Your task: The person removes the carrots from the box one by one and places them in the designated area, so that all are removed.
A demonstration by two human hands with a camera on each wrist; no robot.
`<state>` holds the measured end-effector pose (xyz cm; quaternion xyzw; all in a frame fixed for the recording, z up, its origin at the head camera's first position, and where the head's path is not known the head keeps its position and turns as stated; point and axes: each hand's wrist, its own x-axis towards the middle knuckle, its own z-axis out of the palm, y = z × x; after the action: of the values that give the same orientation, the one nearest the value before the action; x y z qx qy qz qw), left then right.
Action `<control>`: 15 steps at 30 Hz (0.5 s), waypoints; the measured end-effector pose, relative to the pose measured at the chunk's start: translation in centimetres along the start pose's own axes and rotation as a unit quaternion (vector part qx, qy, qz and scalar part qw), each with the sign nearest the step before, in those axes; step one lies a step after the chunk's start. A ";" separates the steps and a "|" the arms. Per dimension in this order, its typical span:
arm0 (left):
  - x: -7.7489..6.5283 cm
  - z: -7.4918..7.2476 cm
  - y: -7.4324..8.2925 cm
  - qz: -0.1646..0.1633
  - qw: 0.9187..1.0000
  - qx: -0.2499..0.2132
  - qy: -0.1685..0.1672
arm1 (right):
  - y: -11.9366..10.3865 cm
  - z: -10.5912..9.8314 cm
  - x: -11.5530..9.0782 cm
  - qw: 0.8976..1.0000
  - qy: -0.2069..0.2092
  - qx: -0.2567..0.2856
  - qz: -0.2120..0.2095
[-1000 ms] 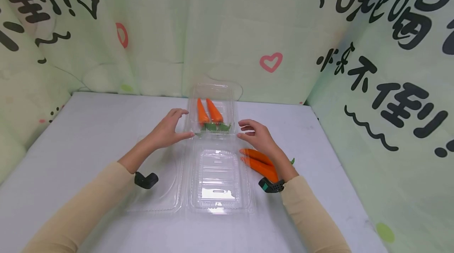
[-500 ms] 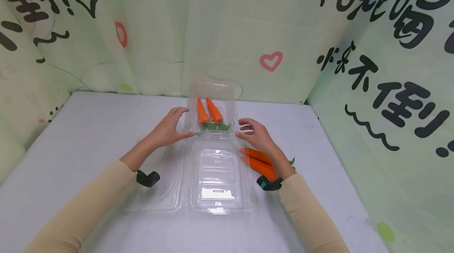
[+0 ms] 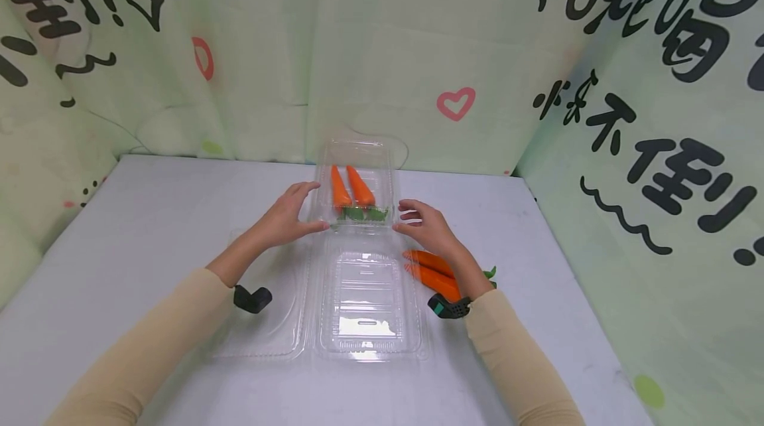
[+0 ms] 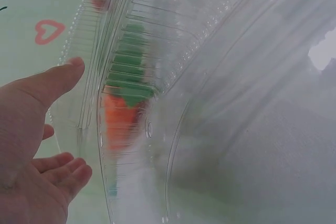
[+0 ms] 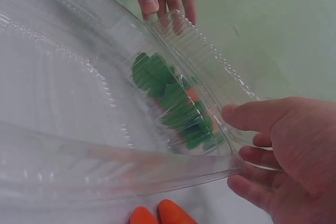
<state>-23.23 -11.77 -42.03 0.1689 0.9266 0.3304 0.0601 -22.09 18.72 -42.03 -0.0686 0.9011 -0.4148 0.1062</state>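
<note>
A clear plastic clamshell box [image 3: 384, 180] at the back of the table holds two orange carrots [image 3: 360, 187], their green tops toward me. My left hand [image 3: 285, 216] is at its left side, fingers spread and thumb pointing inward near the front edge. At the right side is my right hand [image 3: 427, 227], fingers loosely bent; in the right wrist view its thumb and fingertips are right at the clear plastic corner. The left wrist view shows the left thumb and fingers apart, with clear plastic behind the thumb. Nearer to me lies another clear plastic tray [image 3: 369, 293].
A clear plastic lid-like half [image 3: 268, 320] lies left of the near tray. More carrots [image 3: 438, 277] lie to its right, partly under the right forearm. The white table [image 3: 179, 213] meets pale green printed curtains [image 3: 382, 48] at the back and sides.
My right hand has shifted slightly left, closer to the box with the carrots. The left hand has edged a little to the right. The box, the tray and the carrots stay put.
</note>
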 end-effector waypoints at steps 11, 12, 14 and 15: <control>0.3 0.0 0.1 -0.004 1.000 0.001 -0.012 | 0.1 0.4 0.4 1.000 -0.002 -0.001 0.012; 0.3 0.0 0.1 -0.001 1.000 0.002 -0.013 | 0.1 0.3 0.4 1.000 -0.004 -0.002 0.010; 0.4 0.0 0.1 0.005 1.000 0.004 -0.016 | 0.1 0.4 0.4 1.000 -0.006 0.002 0.009; 0.4 0.0 0.2 0.007 1.000 0.005 -0.017 | 0.0 0.4 0.4 1.000 -0.007 0.003 0.009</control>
<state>-23.56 -11.52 -41.93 0.1809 0.9261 0.3230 0.0724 -22.37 18.40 -42.33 -0.0634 0.8995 -0.4163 0.1166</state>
